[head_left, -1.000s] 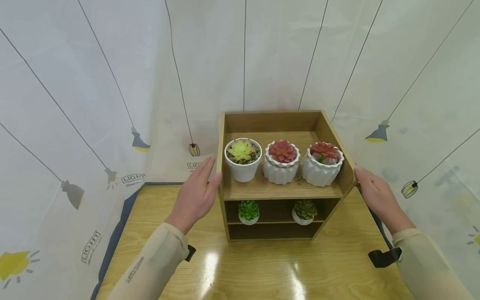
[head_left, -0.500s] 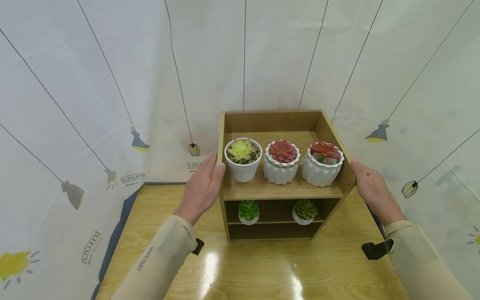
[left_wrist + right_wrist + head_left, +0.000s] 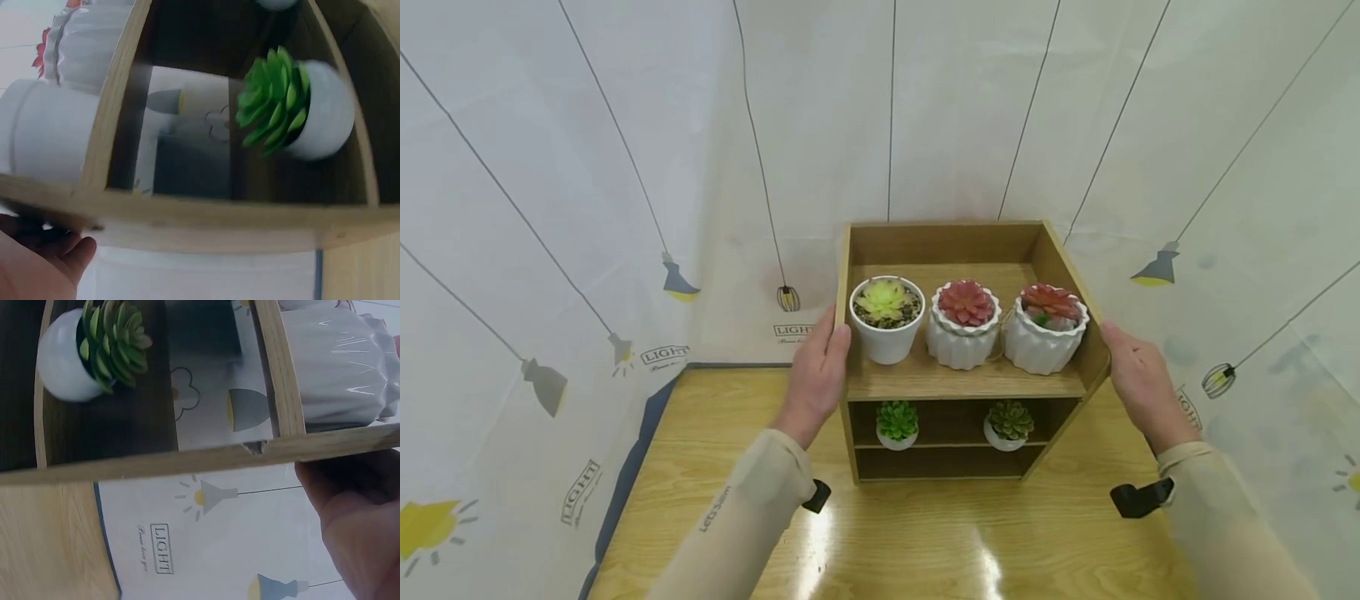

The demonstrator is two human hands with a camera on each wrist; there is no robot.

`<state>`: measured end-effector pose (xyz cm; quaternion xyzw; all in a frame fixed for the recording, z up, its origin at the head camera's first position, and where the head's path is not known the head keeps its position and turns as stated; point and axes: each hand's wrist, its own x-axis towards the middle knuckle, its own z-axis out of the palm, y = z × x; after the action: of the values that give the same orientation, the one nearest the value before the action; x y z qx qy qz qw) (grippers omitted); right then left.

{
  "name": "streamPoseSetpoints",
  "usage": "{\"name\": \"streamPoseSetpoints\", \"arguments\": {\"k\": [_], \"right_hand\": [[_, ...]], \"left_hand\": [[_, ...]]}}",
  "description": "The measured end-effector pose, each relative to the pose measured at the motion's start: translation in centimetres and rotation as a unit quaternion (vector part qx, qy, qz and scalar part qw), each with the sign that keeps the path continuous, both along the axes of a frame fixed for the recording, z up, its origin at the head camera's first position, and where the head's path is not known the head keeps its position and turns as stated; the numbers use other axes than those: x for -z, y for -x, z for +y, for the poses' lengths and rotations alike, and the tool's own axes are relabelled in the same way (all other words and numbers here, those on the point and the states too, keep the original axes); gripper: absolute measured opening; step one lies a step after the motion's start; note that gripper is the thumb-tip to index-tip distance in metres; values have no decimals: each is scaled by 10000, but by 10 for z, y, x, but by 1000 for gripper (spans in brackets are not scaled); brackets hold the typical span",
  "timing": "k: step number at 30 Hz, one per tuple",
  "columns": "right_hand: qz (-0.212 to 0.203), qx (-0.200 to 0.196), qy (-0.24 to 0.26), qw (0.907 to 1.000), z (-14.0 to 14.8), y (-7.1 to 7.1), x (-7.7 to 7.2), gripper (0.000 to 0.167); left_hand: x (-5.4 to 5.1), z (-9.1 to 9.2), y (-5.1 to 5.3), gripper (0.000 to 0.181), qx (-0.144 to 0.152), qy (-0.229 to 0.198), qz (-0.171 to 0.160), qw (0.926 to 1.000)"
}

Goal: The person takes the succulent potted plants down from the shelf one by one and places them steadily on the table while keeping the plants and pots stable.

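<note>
In the head view a wooden shelf (image 3: 966, 383) stands upright on the table. My left hand (image 3: 816, 375) lies against its left side panel, fingers straight along the outside. On the opposite panel rests my right hand (image 3: 1142, 379), its fingertips partly hidden behind the wood. The top level holds a white pot with a yellow-green succulent (image 3: 886, 321) and two ribbed white pots with red succulents (image 3: 964, 325), (image 3: 1047, 329) side by side. Below them sit a bright green succulent (image 3: 898, 423) and a darker green one (image 3: 1009, 423). Both wrist views show the hands touching the panels' outer faces.
A glossy wooden table (image 3: 910, 542) extends in front of the shelf and to both sides. Behind it and at both sides hangs a pale cloth (image 3: 955, 108) printed with lamps.
My left hand has moved right and now touches the left panel. Along the right panel my right hand has shifted slightly left. The shelf and pots have stayed in place.
</note>
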<state>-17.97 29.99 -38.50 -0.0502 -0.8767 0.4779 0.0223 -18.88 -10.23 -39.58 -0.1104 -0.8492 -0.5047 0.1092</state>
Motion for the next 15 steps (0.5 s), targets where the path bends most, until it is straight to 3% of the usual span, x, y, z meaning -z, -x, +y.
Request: {"name": "streamPoseSetpoints", "arguments": {"k": [4, 8, 15], "right_hand": [[-63, 118, -10, 9999, -2, 1, 4, 82], [12, 211, 140, 9997, -2, 0, 6, 79], [125, 157, 530, 9984, 0, -2, 4, 77]], "left_hand": [[4, 4, -1, 57, -42, -539, -72, 9985], [6, 7, -3, 57, -4, -814, -13, 9967], [5, 8, -2, 57, 35, -773, -40, 9970]]}}
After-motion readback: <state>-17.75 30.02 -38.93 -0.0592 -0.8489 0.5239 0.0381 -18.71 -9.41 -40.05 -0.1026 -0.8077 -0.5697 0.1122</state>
